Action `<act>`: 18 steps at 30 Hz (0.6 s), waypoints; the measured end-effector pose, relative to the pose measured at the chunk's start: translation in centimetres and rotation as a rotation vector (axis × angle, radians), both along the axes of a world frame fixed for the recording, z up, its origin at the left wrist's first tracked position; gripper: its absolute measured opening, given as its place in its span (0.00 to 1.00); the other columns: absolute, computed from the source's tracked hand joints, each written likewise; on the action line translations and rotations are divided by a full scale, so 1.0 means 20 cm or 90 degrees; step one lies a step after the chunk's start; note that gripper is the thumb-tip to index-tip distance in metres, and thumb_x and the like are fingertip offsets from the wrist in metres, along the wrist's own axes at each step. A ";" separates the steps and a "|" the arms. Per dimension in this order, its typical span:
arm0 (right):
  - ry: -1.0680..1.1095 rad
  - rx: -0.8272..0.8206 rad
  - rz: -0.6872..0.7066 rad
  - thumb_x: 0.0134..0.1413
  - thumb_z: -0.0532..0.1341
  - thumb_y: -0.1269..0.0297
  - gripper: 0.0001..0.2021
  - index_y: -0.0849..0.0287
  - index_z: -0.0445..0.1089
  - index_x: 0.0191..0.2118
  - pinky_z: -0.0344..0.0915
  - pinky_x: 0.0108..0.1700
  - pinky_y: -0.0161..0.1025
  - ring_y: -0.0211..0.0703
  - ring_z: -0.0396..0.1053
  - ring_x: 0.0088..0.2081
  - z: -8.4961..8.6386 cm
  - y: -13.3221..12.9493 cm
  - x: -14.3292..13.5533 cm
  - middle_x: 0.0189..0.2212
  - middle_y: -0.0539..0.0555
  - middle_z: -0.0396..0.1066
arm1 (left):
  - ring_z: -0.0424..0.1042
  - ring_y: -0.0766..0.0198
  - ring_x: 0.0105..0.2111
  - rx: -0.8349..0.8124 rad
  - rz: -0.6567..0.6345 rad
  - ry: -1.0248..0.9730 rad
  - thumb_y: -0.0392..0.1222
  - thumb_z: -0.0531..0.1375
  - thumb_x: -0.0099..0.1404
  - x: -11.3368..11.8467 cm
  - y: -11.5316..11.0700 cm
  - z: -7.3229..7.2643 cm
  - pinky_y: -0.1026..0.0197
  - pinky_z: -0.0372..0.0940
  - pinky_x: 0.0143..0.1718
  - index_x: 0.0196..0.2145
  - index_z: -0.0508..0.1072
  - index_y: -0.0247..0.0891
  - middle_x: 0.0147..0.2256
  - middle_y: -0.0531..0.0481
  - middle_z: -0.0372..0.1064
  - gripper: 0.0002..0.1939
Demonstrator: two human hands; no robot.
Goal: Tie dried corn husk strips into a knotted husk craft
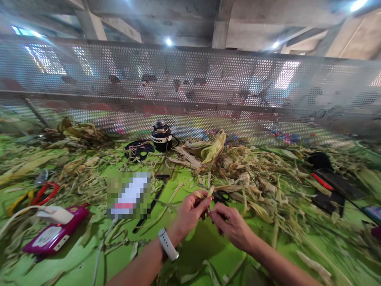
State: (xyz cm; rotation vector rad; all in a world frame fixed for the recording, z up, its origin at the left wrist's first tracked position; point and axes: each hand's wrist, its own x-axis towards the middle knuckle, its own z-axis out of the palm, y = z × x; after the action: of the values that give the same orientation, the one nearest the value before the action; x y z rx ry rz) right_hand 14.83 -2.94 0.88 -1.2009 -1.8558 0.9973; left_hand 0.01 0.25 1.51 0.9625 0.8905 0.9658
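Observation:
Over the green tabletop [196, 256] my two hands meet near the middle of the view. My left hand [192, 210], with a white band on its wrist, pinches a pale strip of dried corn husk [210, 192] between thumb and fingers. Close beside it, my right hand [230, 222] has its fingers curled together at the lower end of the strip; what lies between them is hidden. Just behind the right hand, black-handled scissors [222, 196] rest among the scraps. A heap of dried husks [247, 176] spreads beyond both hands.
A black jug-shaped bottle [160, 137] stands at the back before a perforated metal screen [190, 87]. To the left lie a purple power strip [56, 232] with a white charger, red-handled scissors [46, 193] and a blurred-out phone [131, 194]. Dark objects [330, 184] sit at right.

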 end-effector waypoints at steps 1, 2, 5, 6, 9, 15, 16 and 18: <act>-0.023 0.028 -0.006 0.60 0.52 0.57 0.17 0.58 0.55 0.22 0.52 0.23 0.30 0.32 0.55 0.20 0.00 0.00 0.00 0.17 0.45 0.54 | 0.54 0.73 0.19 -0.002 -0.004 -0.003 0.50 0.67 0.48 0.00 0.00 -0.01 0.67 0.49 0.22 0.34 0.68 0.35 0.20 0.60 0.61 0.21; -0.039 0.049 -0.008 0.60 0.52 0.58 0.17 0.58 0.54 0.21 0.52 0.24 0.30 0.32 0.55 0.21 -0.01 0.00 -0.01 0.18 0.45 0.54 | 0.54 0.73 0.20 -0.005 -0.007 -0.006 0.50 0.67 0.48 0.00 0.00 -0.02 0.67 0.49 0.22 0.35 0.68 0.35 0.20 0.60 0.61 0.20; -0.043 0.047 -0.008 0.60 0.51 0.58 0.17 0.58 0.54 0.22 0.53 0.24 0.30 0.32 0.56 0.21 -0.01 -0.01 -0.01 0.18 0.46 0.56 | 0.55 0.72 0.19 -0.037 -0.017 -0.015 0.50 0.67 0.48 -0.01 0.00 -0.02 0.68 0.50 0.22 0.35 0.68 0.37 0.20 0.60 0.61 0.20; -0.034 0.027 -0.010 0.60 0.51 0.58 0.17 0.58 0.55 0.22 0.53 0.24 0.30 0.32 0.57 0.20 -0.01 -0.01 0.00 0.18 0.46 0.56 | 0.56 0.72 0.19 -0.052 -0.019 -0.017 0.50 0.66 0.49 -0.01 0.00 -0.01 0.68 0.49 0.21 0.35 0.69 0.37 0.20 0.60 0.61 0.19; 0.021 -0.052 -0.018 0.58 0.51 0.56 0.17 0.58 0.56 0.22 0.54 0.22 0.30 0.33 0.57 0.19 0.00 0.00 0.01 0.17 0.46 0.56 | 0.58 0.71 0.20 -0.084 -0.036 -0.026 0.52 0.64 0.52 -0.03 0.00 0.01 0.68 0.49 0.21 0.32 0.70 0.37 0.22 0.57 0.64 0.16; 0.090 -0.109 0.004 0.57 0.52 0.54 0.16 0.59 0.58 0.23 0.55 0.21 0.30 0.33 0.58 0.19 -0.01 0.02 0.01 0.18 0.46 0.56 | 0.57 0.72 0.19 -0.070 -0.047 -0.019 0.52 0.64 0.51 -0.03 0.00 0.02 0.68 0.49 0.21 0.34 0.71 0.35 0.21 0.57 0.62 0.18; 0.076 -0.090 0.009 0.57 0.51 0.54 0.16 0.58 0.57 0.23 0.54 0.21 0.30 0.33 0.58 0.19 -0.01 0.02 0.01 0.18 0.46 0.55 | 0.55 0.73 0.18 -0.050 -0.053 -0.005 0.51 0.66 0.50 -0.02 0.00 0.02 0.68 0.48 0.20 0.35 0.70 0.35 0.19 0.59 0.60 0.19; 0.038 -0.051 0.023 0.58 0.51 0.57 0.16 0.58 0.55 0.22 0.53 0.22 0.30 0.33 0.56 0.20 0.00 0.01 0.01 0.18 0.45 0.54 | 0.51 0.74 0.18 -0.019 -0.056 0.014 0.50 0.67 0.48 -0.01 0.00 0.01 0.68 0.46 0.19 0.35 0.70 0.35 0.18 0.61 0.57 0.20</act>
State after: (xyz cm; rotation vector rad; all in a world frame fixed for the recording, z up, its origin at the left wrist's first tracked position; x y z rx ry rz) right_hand 14.98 -2.74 0.84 -1.1751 -1.8117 1.1248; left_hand -0.20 0.16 1.76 0.9814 0.8719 0.8664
